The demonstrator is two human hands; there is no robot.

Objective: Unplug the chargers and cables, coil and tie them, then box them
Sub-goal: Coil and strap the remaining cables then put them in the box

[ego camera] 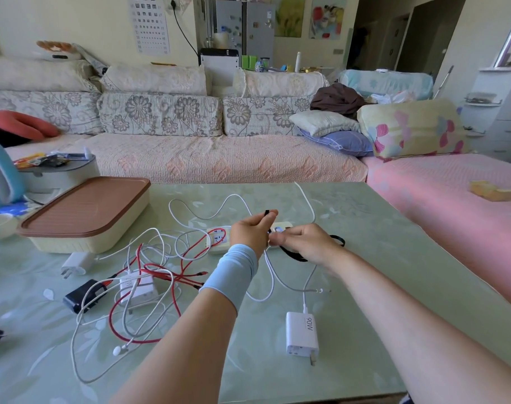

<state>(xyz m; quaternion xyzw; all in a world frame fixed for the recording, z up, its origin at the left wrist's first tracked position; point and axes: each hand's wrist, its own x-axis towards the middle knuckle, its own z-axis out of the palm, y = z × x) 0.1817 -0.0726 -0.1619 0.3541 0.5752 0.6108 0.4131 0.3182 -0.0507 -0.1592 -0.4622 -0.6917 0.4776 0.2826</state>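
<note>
at far left the box (85,211) sat with its lid on, so nothing was packed yet. in front of it lay a white charger (76,262) and a black charger (83,295), then the tangle (149,275) of red and white leads, loose and uncoiled, reaching up to the strip (219,239).

over the strip the left hand (249,231) pinched the upper end of a black tie (337,239) between thumb and forefinger, the other fingers curled. the right hand (303,243), just beside it, pinched the tie lower down; the rest of the band looped out behind that wrist. a white cable (270,275) ran from under the hands down to the 90w charger (302,333), unplugged and lying flat near the front edge. whether the cable was already caught inside the tie could not be told.

the step looked like opening the tie for this cable. it would go best if the cable were first gathered into even loops near the charger, then wrapped at the middle of the bundle — snug, not crushing.

the surface (379,258) was bare right of the hands up to its slanted right edge, with the pink seat (452,199) beyond; coiling there would keep clear of the tangle. the 90w charger lay close to the front edge, so a hard tug on its lead could drag it off.
</note>
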